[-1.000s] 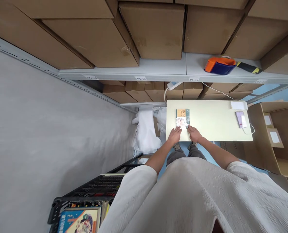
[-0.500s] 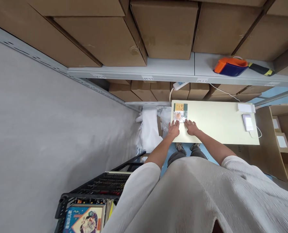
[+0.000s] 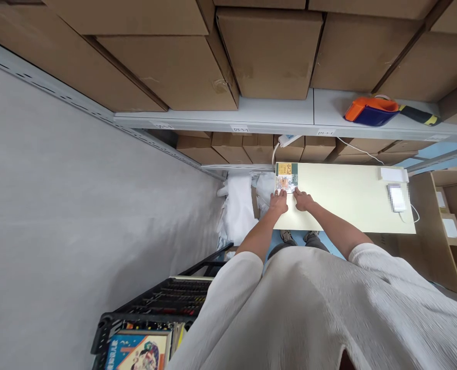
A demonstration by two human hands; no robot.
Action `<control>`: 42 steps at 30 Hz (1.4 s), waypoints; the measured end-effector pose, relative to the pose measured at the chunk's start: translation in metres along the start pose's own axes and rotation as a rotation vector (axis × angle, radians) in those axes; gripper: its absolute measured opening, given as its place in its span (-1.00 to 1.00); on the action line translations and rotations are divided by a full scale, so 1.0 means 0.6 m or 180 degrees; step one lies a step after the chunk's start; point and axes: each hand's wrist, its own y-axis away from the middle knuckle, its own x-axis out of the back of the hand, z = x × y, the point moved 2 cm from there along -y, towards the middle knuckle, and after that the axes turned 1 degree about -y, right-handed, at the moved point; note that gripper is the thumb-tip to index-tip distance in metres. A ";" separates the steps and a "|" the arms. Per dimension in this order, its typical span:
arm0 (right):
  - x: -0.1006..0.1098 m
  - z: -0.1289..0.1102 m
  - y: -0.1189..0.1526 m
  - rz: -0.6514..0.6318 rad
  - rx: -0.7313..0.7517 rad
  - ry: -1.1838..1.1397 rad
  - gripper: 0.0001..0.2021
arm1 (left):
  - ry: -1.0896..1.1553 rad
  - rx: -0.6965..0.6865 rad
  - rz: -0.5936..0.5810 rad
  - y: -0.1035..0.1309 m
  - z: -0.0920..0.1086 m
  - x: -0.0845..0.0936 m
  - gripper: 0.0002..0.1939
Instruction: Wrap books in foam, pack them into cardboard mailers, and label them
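Observation:
A book with a green, yellow and white illustrated cover (image 3: 286, 177) lies flat at the far left corner of a pale yellow table (image 3: 340, 198). Its far edge is about level with the table's far edge. My left hand (image 3: 278, 202) rests at the book's near left corner, fingers stretched onto the cover's lower edge. At the near right corner, my right hand (image 3: 302, 199) lies with fingers extended, the tips touching the book's edge. Neither hand is wrapped round anything.
Cardboard boxes (image 3: 270, 56) fill the shelves ahead. An orange and blue tape dispenser (image 3: 372, 111) sits on the shelf. At the table's right is a phone-like device (image 3: 397, 198) with a cable. A black crate (image 3: 108, 321) of books stands at lower left, an open carton (image 3: 424, 221) at right.
Both hands have pushed the book slightly away from me, up to the table's far edge. The whole view has shifted a little.

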 end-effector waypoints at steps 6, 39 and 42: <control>0.006 -0.014 0.005 -0.0076 -0.0120 0.0009 -0.06 | -0.0135 0.0037 -0.0117 -0.017 0.008 0.025 -0.17; 0.603 0.342 0.357 0.3774 0.0614 -0.0259 -0.57 | 0.0358 -0.0514 0.0881 0.036 0.296 -0.051 -0.37; 0.664 0.356 0.345 0.3815 0.0609 -0.0065 -0.59 | 0.0436 -0.0455 0.0948 0.032 0.311 -0.072 -0.38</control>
